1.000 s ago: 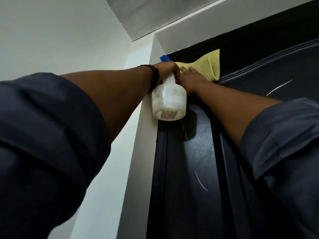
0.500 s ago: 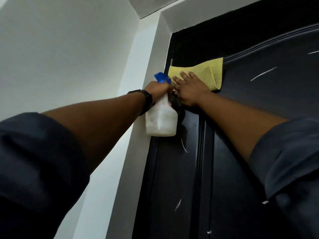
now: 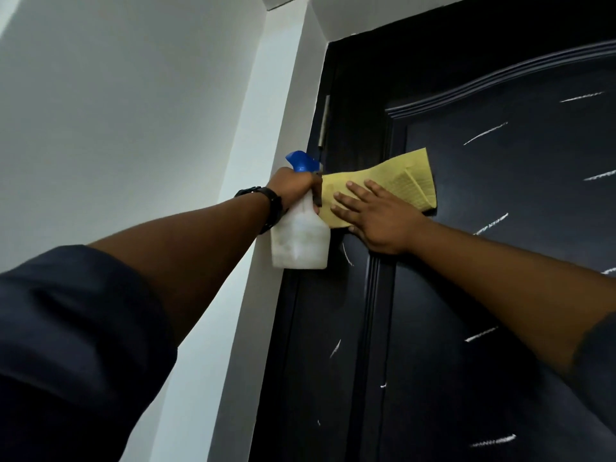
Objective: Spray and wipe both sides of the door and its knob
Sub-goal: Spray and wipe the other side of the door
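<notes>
**Risk: a crowded, blocked wipe**

My left hand [image 3: 293,183] grips the spray bottle [image 3: 300,238] by its neck at the door [image 3: 466,328] hinge edge. My right hand [image 3: 373,218] lies flat, pressing the yellow cloth [image 3: 400,176] onto the door's upper panel. I judge the bottle could block the wipe, leaving white streaks [image 3: 485,133].

I work in dim, soft light: the wall [image 3: 116,111] pale, the door [image 3: 466,295] nearly black, my sleeves [image 3: 66,345] blurred and stretched at the edges.
</notes>
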Tool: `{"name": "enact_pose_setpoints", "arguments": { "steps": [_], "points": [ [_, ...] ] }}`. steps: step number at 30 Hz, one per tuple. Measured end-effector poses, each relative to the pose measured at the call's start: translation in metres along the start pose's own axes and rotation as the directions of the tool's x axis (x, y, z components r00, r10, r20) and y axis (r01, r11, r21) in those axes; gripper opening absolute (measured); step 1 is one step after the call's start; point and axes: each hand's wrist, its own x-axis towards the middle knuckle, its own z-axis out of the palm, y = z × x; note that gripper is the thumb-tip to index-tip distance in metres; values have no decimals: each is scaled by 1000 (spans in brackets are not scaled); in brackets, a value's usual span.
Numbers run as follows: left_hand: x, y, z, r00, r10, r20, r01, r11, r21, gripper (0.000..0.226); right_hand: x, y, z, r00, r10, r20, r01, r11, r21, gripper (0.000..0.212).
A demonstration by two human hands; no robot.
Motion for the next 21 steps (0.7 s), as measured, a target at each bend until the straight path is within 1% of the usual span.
{"name": "enact_pose_setpoints", "arguments": {
  "steps": [2,3,6,8,10,11,13,15,16,17,19,21],
  "points": [
    [2,-3,0,999,0,32,1,1000,-21,52,-9,1,1,1000,-20,15,20,1000,9,58],
    [9,-5,0,999,1,49,1,999,-32,52,-9,2,-1,1000,-14,20,14,1000,0,59],
    [11,-5,2,997,15,75,-14,1000,-17,40,-10,-2,0,1000,21,-9,-21,1000,-9,59],
    [11,-4,4,997,27,67,-26,999,-18,39,-9,-5,0,998,59,-25,-59,998,-7,59],
    [19,-6,7,995,42,91,-40,999,-26,39,-8,-6,1,994,107,-29,-107,994,-6,59],
    [24,-6,12,990,66,121,-62,997,-41,36,-9,-5,2,991,130,-23,-130,991,-13,58],
    [27,-4,14,988,93,125,-85,994,-68,32,-5,-2,1,984,175,-28,-175,985,-4,58],
    [33,2,22,978,124,167,-106,988,-114,38,-8,8,0,969,246,-26,-246,969,-10,59],
    [33,3,18,978,122,170,-99,986,-136,38,-2,10,-4,961,272,-46,-272,962,7,60],
    [35,7,26,968,142,205,-106,978,-179,32,-8,21,-6,949,311,-47,-312,950,-4,60],
    [35,13,26,967,144,208,-100,972,-211,16,-6,35,-12,923,379,-65,-378,926,26,60],
    [34,24,42,958,160,239,-97,962,-255,12,-18,55,-17,905,420,-65,-421,907,-2,60]
  ]
}}
